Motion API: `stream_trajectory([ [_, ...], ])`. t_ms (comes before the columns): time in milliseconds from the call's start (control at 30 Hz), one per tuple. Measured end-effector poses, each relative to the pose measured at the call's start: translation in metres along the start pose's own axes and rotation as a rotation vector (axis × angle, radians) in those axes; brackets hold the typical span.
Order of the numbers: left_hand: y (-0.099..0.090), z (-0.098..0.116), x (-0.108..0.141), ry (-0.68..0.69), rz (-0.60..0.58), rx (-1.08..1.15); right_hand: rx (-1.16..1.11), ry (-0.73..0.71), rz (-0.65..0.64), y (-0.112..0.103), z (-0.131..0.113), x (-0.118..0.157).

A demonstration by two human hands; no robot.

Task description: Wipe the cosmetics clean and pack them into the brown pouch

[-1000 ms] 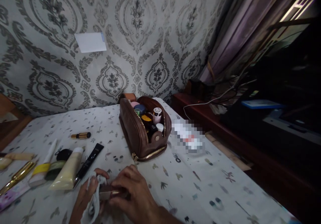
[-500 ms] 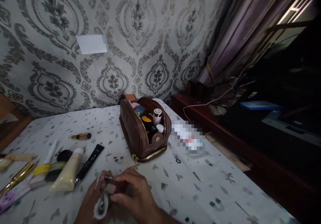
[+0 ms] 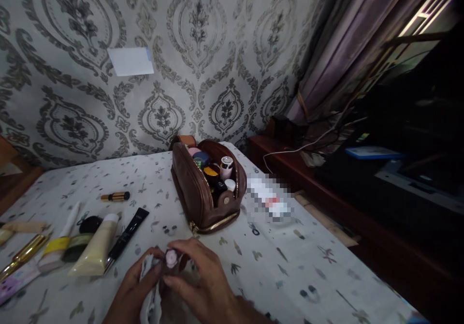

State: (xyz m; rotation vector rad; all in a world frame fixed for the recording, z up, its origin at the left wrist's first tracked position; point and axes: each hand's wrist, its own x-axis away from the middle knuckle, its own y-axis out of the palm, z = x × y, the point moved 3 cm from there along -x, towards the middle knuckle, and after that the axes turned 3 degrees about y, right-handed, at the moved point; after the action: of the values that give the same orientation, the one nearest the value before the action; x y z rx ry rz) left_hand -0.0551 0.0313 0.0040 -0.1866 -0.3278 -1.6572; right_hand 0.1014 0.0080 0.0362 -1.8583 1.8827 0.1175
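Observation:
Near the front of the bed or table, my left hand (image 3: 132,287) is closed on a crumpled white cloth or tissue (image 3: 155,304). My right hand (image 3: 208,278) grips a small cosmetic container (image 3: 171,258), whose round pinkish end faces up; its exact kind is unclear. The cloth and the container are side by side, and I cannot tell if they touch. Just beyond the hands stands a brown makeup bag (image 3: 190,193), unzipped and holding several cosmetics, among them a pale bottle (image 3: 226,168) with a silvery top.
To the left lie a black tube (image 3: 127,239), a cream squeeze tube (image 3: 96,249), a dark round jar (image 3: 78,246), a gold-and-black tube (image 3: 115,197) and a gold item (image 3: 23,256). A blurred-out object (image 3: 268,198) lies right of the bag. A cable (image 3: 300,151) crosses the dark red ledge.
The small container has turned so its round end shows upward. The cloth has shifted and now hangs along my left hand. My right hand's fingers have spread wider around the container.

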Motion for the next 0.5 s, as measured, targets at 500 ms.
stream_trajectory([
  [500,0.005,-0.006,-0.002,0.039,-0.299,-0.139,0.391,-0.252,0.25,-0.138,-0.013,-0.127],
])
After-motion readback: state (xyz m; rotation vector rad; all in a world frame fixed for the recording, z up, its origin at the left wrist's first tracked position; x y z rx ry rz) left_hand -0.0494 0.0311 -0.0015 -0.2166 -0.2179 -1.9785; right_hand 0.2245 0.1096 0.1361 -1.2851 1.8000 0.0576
